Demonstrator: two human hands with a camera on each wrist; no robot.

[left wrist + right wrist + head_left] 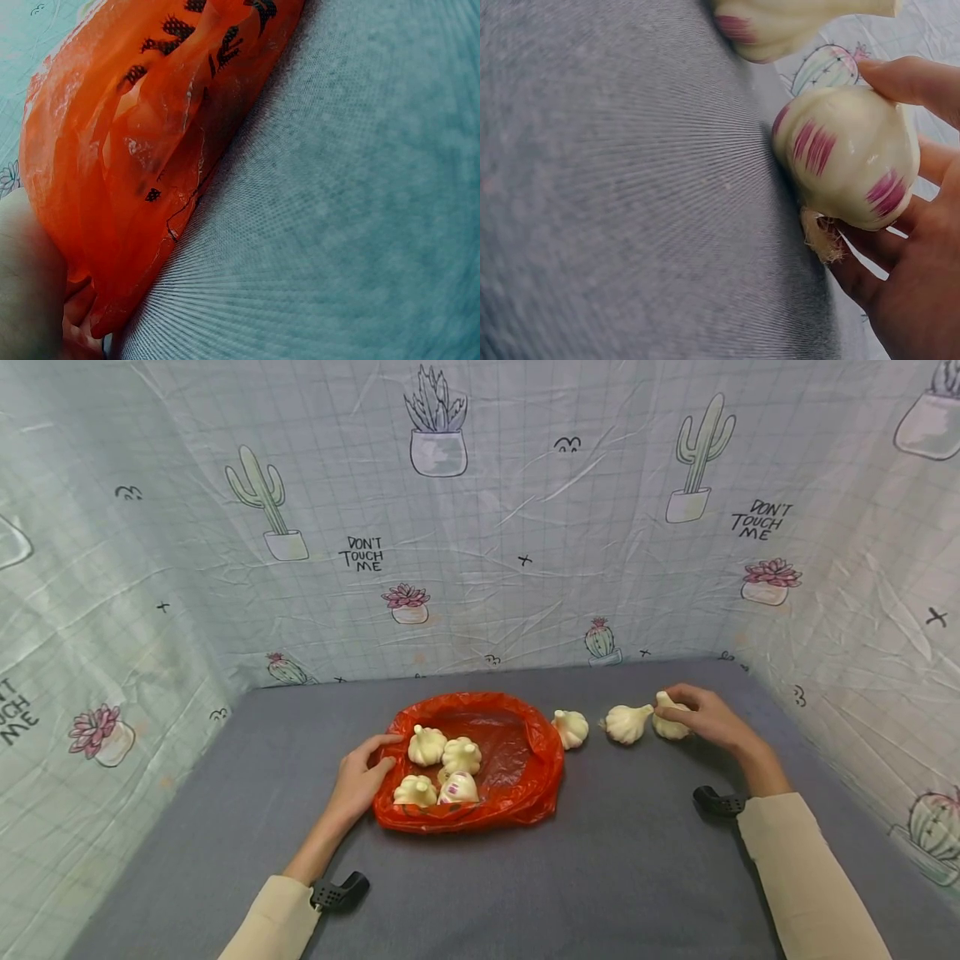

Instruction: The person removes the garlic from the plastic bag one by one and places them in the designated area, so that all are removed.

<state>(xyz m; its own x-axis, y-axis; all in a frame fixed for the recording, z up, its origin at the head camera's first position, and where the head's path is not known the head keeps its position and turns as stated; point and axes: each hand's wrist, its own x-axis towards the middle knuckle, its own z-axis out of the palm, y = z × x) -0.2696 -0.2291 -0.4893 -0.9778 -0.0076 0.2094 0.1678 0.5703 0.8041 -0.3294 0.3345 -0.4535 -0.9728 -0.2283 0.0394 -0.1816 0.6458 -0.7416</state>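
A red plastic bag [517,814] lies open-mouthed on the grey table, with several garlic bulbs [427,746] inside its left half. My left hand [358,779] holds the bag's left rim, its thumb and fingers at the edge; in the left wrist view the bag [150,150] hides part of the fingers. Over on the right, my right hand [707,718] grips a garlic bulb [847,157] marked with purple streaks, thumb on one side and fingers behind. Another garlic bulb [628,724] lies just left of that hand, its stem pointing toward the held one.
One more garlic bulb [569,728] rests close by the bag's right edge. A pale curtain [480,568] printed with cacti and lettering hangs behind the table [622,868] and along both sides.
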